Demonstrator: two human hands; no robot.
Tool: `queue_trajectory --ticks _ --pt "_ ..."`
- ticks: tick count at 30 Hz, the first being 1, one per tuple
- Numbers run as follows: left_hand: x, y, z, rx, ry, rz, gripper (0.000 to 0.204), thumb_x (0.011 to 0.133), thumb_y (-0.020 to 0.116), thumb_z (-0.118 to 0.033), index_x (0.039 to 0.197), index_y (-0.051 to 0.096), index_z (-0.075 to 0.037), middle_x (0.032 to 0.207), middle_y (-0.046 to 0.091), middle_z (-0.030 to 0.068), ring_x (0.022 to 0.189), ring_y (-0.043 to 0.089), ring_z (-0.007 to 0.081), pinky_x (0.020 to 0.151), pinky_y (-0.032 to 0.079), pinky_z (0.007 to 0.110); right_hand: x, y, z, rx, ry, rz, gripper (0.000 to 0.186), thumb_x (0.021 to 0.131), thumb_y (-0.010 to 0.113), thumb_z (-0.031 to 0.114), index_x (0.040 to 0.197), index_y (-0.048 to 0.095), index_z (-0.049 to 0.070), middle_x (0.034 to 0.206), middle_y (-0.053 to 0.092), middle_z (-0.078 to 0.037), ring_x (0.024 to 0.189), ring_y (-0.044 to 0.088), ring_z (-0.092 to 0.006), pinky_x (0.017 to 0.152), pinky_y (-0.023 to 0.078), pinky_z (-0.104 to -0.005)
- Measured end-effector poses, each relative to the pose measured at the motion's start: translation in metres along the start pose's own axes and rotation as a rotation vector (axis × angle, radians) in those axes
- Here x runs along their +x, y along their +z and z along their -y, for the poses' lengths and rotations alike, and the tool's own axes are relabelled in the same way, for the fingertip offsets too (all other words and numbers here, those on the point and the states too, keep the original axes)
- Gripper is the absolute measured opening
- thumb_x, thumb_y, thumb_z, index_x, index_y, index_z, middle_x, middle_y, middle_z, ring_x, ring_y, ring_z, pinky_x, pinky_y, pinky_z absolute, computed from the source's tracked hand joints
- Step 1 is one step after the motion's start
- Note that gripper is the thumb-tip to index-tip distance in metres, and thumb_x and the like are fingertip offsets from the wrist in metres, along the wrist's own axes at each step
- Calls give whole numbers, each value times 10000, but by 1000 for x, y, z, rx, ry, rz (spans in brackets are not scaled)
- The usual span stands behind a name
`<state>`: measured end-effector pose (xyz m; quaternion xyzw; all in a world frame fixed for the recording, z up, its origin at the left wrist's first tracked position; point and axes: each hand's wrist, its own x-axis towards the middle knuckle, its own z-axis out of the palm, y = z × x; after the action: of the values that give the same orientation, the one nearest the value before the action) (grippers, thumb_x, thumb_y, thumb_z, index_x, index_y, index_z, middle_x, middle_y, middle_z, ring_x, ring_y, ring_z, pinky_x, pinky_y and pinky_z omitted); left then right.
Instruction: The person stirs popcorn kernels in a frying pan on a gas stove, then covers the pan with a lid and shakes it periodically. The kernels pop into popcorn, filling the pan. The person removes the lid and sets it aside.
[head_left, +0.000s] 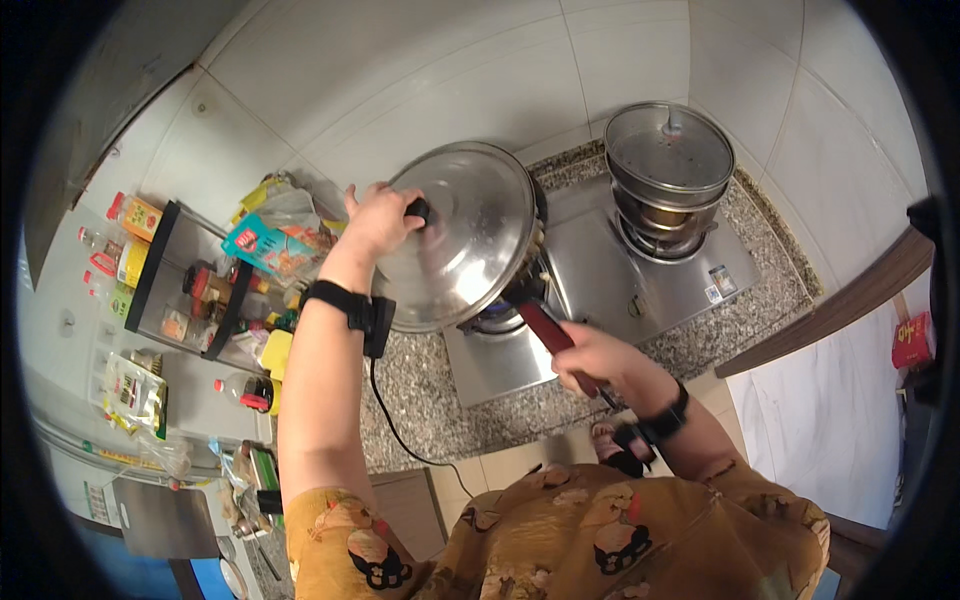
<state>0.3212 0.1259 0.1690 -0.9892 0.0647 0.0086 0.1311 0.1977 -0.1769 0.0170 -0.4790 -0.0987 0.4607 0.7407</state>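
My left hand [380, 220] grips the dark knob of a large round lid [485, 235], shiny metal or glass. The lid hides nearly all of the pan under it and reaches out past the stove's left side. Whether it rests on the pan or is held just above, I cannot tell. My right hand [597, 357] is wrapped round the pan's dark red handle [545, 327], which points down and right toward me. Below the pan, part of the left burner [500, 318] shows, with a bluish glow.
On the right burner stands a stacked pot with a glass lid [668, 150]. The steel stovetop [600, 290] is set in a speckled stone counter [415, 400]. To the left are a black rack [190, 280] of bottles and jars and a blue food packet [270, 248]. Tiled walls rise behind.
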Motion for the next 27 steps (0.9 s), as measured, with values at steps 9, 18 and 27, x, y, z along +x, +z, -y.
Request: queue_trajectory --ticks 9,18,27 --pt "-2 10 5 -37 -9 -36 396 835 706 -311 1217 628 -238 1165 647 61 1280 479 324 1056 198 707 -8 1 0 -131 -60 22 312 805 568 -12 1087 436 0 621 548 -41 458 526 -125 424 420 -289" --pt "4 10 1 -16 -27 27 424 849 697 -306 1262 623 -246 1161 659 76 1302 460 311 1062 207 689 6 -3 -11 -33 -49 45 258 834 588 29 1051 448 47 643 516 -30 474 494 -112 412 395 -273" --pt "1 10 0 -36 5 -67 381 853 711 -293 1225 632 -277 1158 657 44 1334 429 288 1087 161 705 -22 3 -17 14 -15 44 300 807 563 -29 1081 462 37 631 507 -33 477 511 -122 422 405 -272"
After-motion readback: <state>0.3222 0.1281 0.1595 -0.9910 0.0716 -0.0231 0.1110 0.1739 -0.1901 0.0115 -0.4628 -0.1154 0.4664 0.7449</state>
